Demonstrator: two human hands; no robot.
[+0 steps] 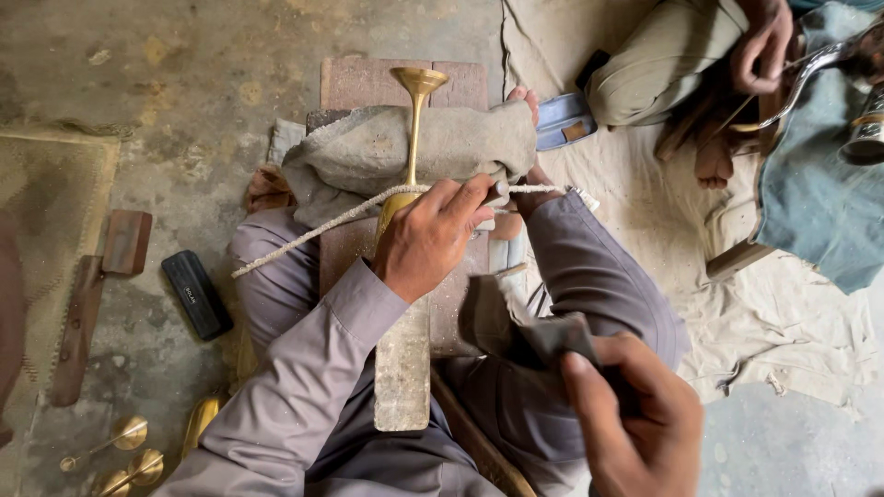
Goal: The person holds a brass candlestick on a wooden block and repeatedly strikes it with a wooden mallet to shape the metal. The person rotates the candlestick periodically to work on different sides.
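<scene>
Gripping brass goblet (413,147), left hand (425,241)

brass stem (412,138): lower part hidden by left hand (425,241)
right hand (635,423): blurred, cut off by bottom edge

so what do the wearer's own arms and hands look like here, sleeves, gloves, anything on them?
Both hands are bare: no gloves, and no rings or watch that show. The left hand comes out of a long, loose grey-mauve sleeve with a plain buttonless-looking cuff. The right hand is seen close and blurred; its sleeve is out of view.
</scene>
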